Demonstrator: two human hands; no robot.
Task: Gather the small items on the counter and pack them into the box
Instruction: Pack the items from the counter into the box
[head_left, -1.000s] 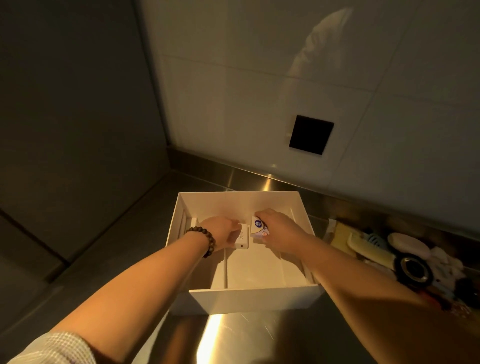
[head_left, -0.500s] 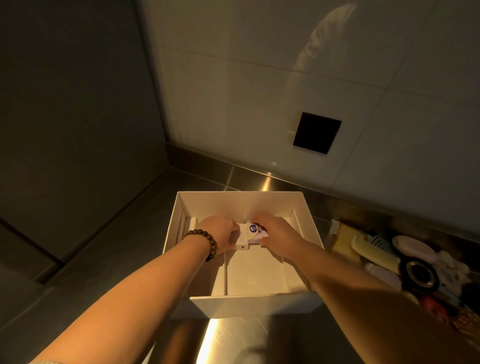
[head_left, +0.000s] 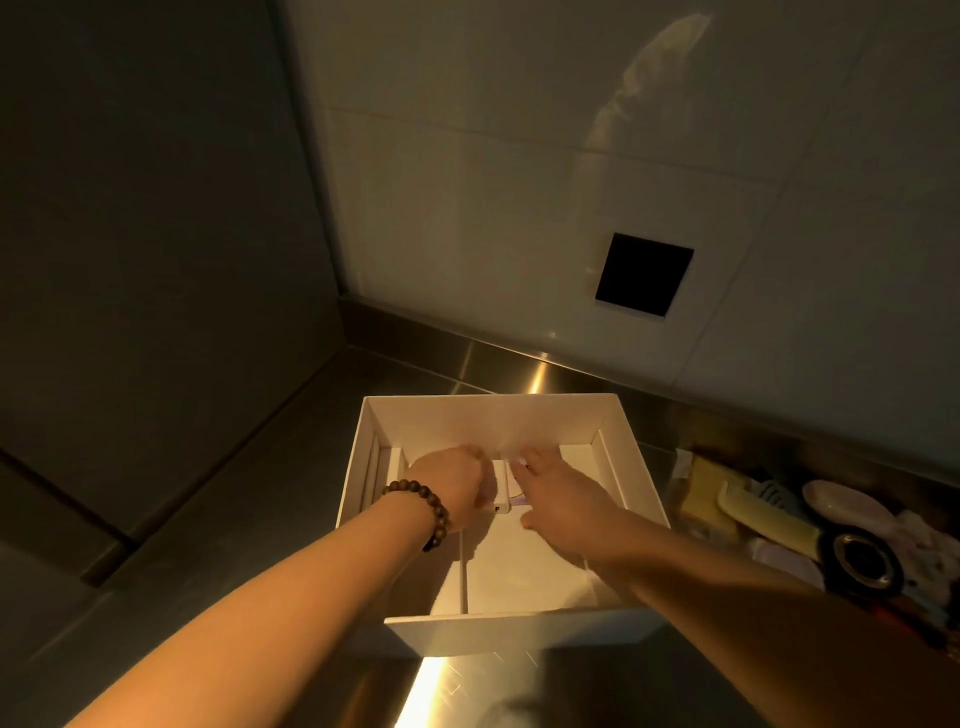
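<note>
A white open box (head_left: 639, 467) with inner dividers stands on the steel counter. Both my hands reach into it at the back. My left hand (head_left: 452, 486), with a bead bracelet on the wrist, grips a small white block (head_left: 501, 493). My right hand (head_left: 558, 496) lies just right of it with fingers stretched out over a small packet that is almost wholly hidden. Several small items lie in a pile right of the box: a yellow comb (head_left: 763, 519), a white soap-like oval (head_left: 841, 504), a black ring-shaped object (head_left: 860, 564).
The steel counter (head_left: 260, 519) runs into a corner at the left, with a dark side wall and a tiled back wall. A black square plate (head_left: 644, 275) sits on the tiles. The counter's near part (head_left: 467, 691) shines under the light.
My right hand has let its fingers straighten over the small packet, which it held earlier. The left hand has stayed on the white block.
</note>
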